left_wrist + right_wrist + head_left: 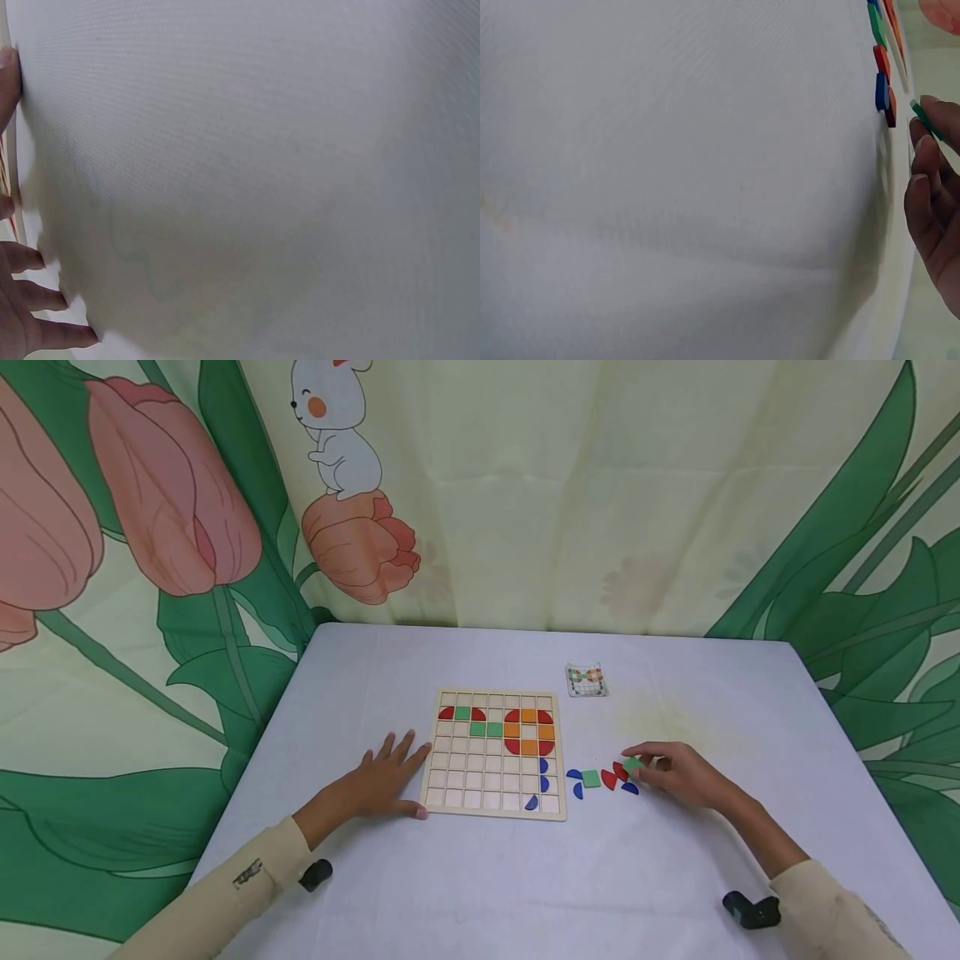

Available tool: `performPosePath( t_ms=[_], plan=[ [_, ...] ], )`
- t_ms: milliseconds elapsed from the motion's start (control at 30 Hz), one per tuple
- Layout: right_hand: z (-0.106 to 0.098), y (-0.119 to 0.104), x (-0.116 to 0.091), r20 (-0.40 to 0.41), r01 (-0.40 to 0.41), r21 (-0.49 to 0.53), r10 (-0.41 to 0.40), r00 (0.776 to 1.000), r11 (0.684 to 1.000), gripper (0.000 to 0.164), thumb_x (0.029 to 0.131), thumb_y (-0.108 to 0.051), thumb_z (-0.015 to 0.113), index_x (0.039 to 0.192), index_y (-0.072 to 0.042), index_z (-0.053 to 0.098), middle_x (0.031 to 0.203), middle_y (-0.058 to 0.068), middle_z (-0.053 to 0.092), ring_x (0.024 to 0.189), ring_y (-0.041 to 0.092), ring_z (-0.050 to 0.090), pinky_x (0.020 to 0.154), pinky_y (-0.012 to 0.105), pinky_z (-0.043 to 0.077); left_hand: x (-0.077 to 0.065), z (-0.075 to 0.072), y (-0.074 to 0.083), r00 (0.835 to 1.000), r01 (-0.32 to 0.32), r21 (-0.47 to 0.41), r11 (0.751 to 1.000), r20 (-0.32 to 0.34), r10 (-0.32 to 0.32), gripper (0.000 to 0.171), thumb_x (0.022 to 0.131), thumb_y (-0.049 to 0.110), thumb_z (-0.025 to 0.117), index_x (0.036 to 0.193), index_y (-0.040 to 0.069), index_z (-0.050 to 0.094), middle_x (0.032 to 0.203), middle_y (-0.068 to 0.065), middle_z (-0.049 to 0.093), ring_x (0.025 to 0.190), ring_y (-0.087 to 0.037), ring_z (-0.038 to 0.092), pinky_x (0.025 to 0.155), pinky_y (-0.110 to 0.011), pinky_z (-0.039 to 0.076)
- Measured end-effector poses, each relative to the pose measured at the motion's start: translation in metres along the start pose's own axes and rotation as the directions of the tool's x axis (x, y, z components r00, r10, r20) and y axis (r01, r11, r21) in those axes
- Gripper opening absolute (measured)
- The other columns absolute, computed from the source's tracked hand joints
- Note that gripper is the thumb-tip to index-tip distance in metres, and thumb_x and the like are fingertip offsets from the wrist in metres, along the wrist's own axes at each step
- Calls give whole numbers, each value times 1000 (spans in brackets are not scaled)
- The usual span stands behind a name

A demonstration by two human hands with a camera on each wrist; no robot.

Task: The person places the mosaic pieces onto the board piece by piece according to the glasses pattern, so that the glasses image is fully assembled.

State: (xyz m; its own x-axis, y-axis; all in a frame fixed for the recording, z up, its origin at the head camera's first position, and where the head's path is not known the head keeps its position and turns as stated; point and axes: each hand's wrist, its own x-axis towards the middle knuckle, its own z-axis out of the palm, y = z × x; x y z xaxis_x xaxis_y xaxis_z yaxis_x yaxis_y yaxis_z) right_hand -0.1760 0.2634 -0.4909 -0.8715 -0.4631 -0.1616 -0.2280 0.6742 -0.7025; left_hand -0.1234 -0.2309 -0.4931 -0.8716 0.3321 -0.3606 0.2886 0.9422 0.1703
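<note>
A wooden grid board [480, 777] lies flat on the table, with red, orange, green and blue tiles in some of its cells. My left hand [386, 779] is spread at the board's left side, thumb and forefinger touching its edge. In the left wrist view the fingers [56, 335] are straight. My right hand [686, 774] pinches a green square tile [633, 765] between thumb and fingertips, right of the board. The right wrist view shows this tile [926, 118] edge-on. Beneath and left of it lie a loose green square [591, 778], red quarter-round tiles [608, 780] and blue half-round tiles [577, 791].
A small pattern card [587, 680] lies behind the board, toward its right. White cloth covers the table [487, 885]. Behind the table hangs a curtain [525, 510] printed with tulips and a rabbit. Dark wrist devices [752, 912] sit by both sleeves.
</note>
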Motion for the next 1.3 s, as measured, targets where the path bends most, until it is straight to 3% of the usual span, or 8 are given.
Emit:
performPosePath(
  t_ms=[233, 667, 867, 1033, 1300],
  plan=[
    [10, -15, 15, 6, -12, 96, 11, 1000, 995, 34, 92, -15, 73, 124, -6, 68, 94, 7, 62, 62, 15, 57, 57, 24, 51, 0, 1, -1, 1000, -5, 9, 1000, -7, 5, 111, 77, 73, 69, 162, 21, 19, 168, -18, 11, 152, -51, 10, 111, -73, 26],
    [37, -47, 43, -11, 6, 101, -5, 1000, 995, 34, 89, -21, 78, 119, -7, 71, 89, 5, 65, 61, 17, 58, 53, 25, 50, -1, 0, 0, 1000, -1, 7, 1000, 5, 1, 112, 77, 72, 70, 162, 20, 19, 168, -19, 10, 152, -51, 9, 110, -74, 26],
    [48, -67, 58, 37, -7, 132, 3, 999, 991, 34, 89, -20, 77, 121, -9, 71, 90, 4, 66, 61, 19, 60, 54, 26, 51, -2, -1, 1, 1000, 0, 0, 1000, 5, 0, 112, 77, 71, 70, 162, 20, 20, 168, -19, 11, 152, -52, 9, 110, -74, 26],
    [56, -84, 69, 63, 27, 180, -39, 997, 983, 33, 90, -14, 75, 122, -6, 70, 92, 5, 67, 63, 19, 61, 61, 25, 54, -2, -2, 2, 1000, 5, -6, 1000, 12, -5, 112, 77, 71, 71, 162, 20, 19, 168, -19, 10, 152, -52, 9, 110, -74, 26],
    [72, -111, 84, 79, 54, 179, -69, 994, 982, 32, 88, -12, 77, 120, -8, 72, 85, 3, 64, 68, 16, 56, 58, 23, 48, -2, -4, 3, 1000, 24, -19, 1000, 17, -24, 112, 77, 70, 72, 162, 20, 21, 168, -19, 10, 152, -52, 7, 111, -74, 24]
  ],
)
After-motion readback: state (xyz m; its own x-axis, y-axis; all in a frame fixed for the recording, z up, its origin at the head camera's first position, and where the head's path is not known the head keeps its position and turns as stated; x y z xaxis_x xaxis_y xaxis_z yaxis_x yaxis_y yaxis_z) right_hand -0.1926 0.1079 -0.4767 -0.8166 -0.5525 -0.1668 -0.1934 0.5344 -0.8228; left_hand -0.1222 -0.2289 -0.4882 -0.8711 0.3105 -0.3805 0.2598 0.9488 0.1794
